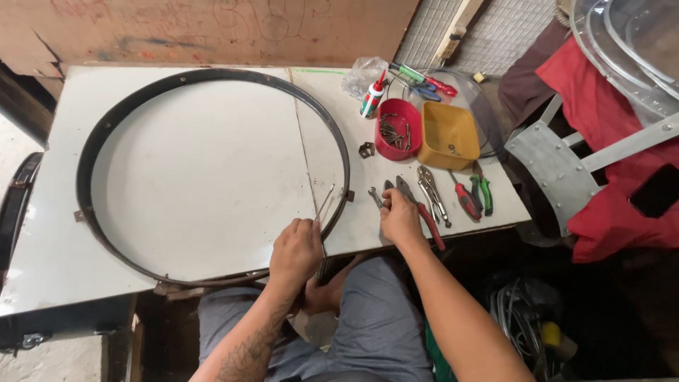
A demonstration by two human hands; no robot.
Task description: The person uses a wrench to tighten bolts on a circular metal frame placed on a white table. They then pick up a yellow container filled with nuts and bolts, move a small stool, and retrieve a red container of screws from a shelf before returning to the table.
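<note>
Left hand (296,249) pinches a thin rod (325,202) at the hoop's (99,134) four o'clock; right hand (400,218) closed on pliers (423,209).

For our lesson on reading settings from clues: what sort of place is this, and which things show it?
Probably a small repair or metalwork workshop: a large dark metal hoop lies on a scuffed white worktable, beside a red tub of screws and red-handled pliers.

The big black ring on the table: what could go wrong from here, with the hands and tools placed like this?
1. The ring juts past the table's front edge, so it might slide off.
2. The left hand holds a thin rod that might poke fingers.
3. The right hand could knock the red-handled pliers off the edge.
</note>
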